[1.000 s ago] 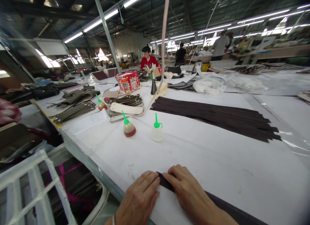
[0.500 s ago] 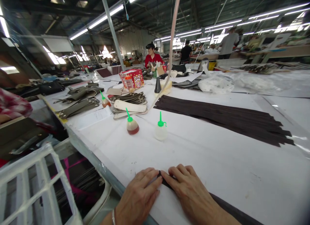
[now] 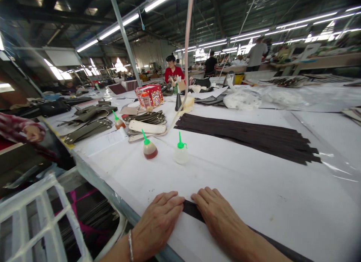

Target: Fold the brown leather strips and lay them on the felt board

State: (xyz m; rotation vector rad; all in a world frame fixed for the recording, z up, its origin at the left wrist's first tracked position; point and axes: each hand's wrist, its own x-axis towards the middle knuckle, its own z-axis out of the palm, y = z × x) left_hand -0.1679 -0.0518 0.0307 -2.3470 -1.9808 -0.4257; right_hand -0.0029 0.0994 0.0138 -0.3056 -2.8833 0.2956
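A long dark strip [image 3: 194, 210], looking like leather or fabric, runs across the white table top [image 3: 248, 187] from my left hand toward the lower right. My left hand [image 3: 160, 217], with a bracelet at the wrist, lies over the strip's near-left end, its fingers stretched out and close together. On the strip a little to the right rests my right hand [image 3: 214, 209], fingers extended and flat, covering part of it. A short length of strip shows between the two hands. Beyond them stand a clear bottle with a green nozzle [image 3: 181, 153] and a green-tipped bottle of reddish-brown liquid [image 3: 150, 150].
A wide stack of dark strips [image 3: 248, 136] lies farther back. Pale straps [image 3: 146, 127] and another green-tipped bottle [image 3: 119, 123] are at left. A white plastic rack [image 3: 36, 220] stands beside the table edge. A co-worker's hand [image 3: 34, 133] shows at far left.
My fingertips have moved apart, the right hand's sliding right from the strip's end, so more strip shows between my hands. The co-worker's hand has come into view at left. The view has shifted slightly.
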